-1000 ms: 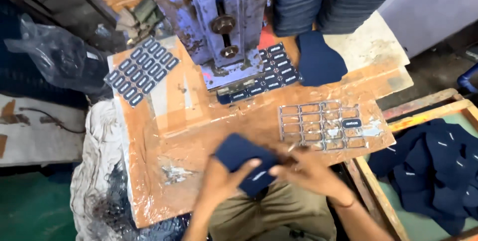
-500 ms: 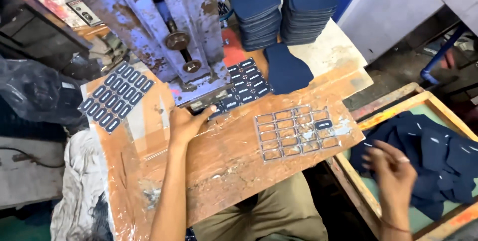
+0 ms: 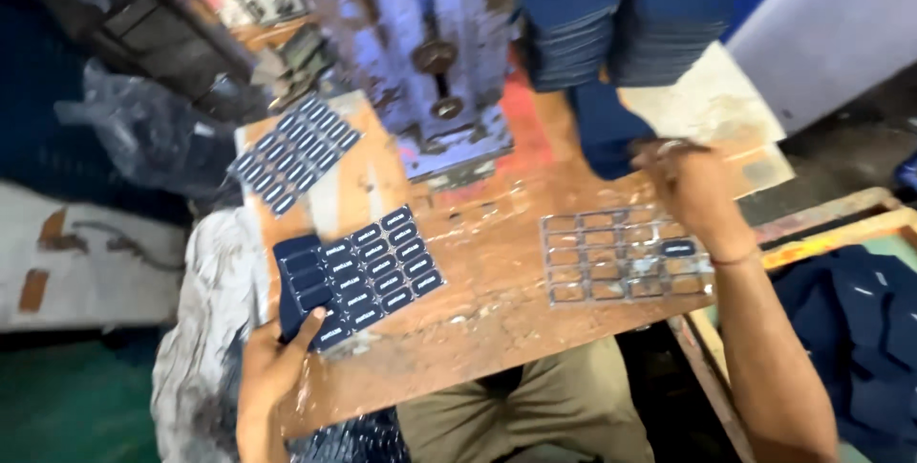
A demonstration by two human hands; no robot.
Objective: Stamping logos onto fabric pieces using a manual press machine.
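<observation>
The person's forearms are bare, with no sleeves in view. A thin band circles the wrist of the right hand (image 3: 693,186). The left hand (image 3: 272,367) wears nothing. Khaki-olive trousers (image 3: 525,406) cover the legs.

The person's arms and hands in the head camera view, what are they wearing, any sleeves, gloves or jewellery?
Both forearms are bare, with no sleeves in view, and there are no gloves. The left hand shows nothing worn on its wrist or fingers. The right hand has a thin reddish thread or band around its wrist. Any ring is too blurred to tell. Khaki-brown trousers show below the table.
</observation>
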